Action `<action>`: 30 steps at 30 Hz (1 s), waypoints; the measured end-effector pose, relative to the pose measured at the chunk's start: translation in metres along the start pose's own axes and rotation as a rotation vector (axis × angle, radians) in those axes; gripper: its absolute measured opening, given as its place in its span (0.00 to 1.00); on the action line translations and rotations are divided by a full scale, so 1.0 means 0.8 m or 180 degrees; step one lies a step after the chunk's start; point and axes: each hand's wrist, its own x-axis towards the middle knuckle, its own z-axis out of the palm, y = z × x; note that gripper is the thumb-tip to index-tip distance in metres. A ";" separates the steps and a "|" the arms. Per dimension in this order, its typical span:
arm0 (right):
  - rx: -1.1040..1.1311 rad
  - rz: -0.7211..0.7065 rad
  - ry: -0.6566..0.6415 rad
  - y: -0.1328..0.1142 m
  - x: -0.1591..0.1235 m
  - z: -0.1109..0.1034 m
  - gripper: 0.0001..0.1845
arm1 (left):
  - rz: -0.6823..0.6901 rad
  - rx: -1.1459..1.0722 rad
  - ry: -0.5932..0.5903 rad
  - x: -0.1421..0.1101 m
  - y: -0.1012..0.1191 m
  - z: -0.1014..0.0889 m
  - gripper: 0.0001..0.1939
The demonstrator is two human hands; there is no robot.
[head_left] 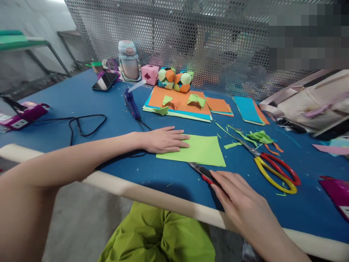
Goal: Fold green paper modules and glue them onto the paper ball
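A bright green sheet of paper (207,150) lies on the blue tabletop in front of me. My left hand (166,140) rests flat on its left part, fingers stretched out and slightly apart. In my right hand (240,196) is a black and red utility knife (206,175), gripped near the table's front edge. Its blade points left and reaches the paper's lower edge; the tip seems to be under the sheet. Right of the paper lie scissors (275,171) with red and yellow handles, beside green and orange paper scraps (260,137).
Behind the sheet are stacked coloured papers (177,98), folded paper balls (182,81) and a blue glue gun (132,103). A bottle (128,62) and a phone (105,81) stand farther left. A black cord (89,115) crosses the left side. A bag (311,96) sits at right.
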 end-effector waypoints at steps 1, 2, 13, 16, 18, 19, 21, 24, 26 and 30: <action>0.0002 -0.0018 0.0010 0.000 0.000 0.000 0.17 | 0.0003 0.0004 0.0015 0.000 0.000 0.000 0.25; 0.0007 -0.0033 0.0016 -0.001 0.001 0.000 0.17 | 0.0004 0.0004 0.0024 0.000 0.000 0.000 0.25; 0.0095 -0.0161 -0.0001 -0.003 0.006 0.006 0.18 | 0.0088 -0.0100 0.0205 0.000 -0.003 0.005 0.24; 0.0070 -0.0156 0.0009 -0.006 0.009 0.007 0.18 | 0.0061 -0.0130 0.0188 0.001 -0.003 0.006 0.23; 0.0077 -0.0188 0.0010 -0.008 0.011 0.007 0.18 | 0.0018 -0.0114 0.0148 0.001 -0.002 0.005 0.23; 0.0096 -0.0205 0.0004 -0.009 0.011 0.007 0.18 | 0.0004 -0.0105 0.0135 0.001 -0.002 0.004 0.23; 0.0130 -0.0226 -0.0005 -0.010 0.012 0.008 0.18 | 0.0003 -0.0088 0.0110 0.000 -0.001 0.003 0.24; 0.0120 -0.0246 0.0003 -0.012 0.014 0.010 0.17 | 0.0027 -0.0058 0.0070 0.000 0.000 0.002 0.24; 0.0099 -0.0284 0.0003 -0.014 0.015 0.011 0.17 | 0.0020 -0.0025 0.0055 0.000 0.001 0.001 0.24; 0.0120 -0.0309 -0.0021 -0.017 0.017 0.012 0.18 | 0.0009 0.0007 0.0062 0.000 0.002 0.001 0.24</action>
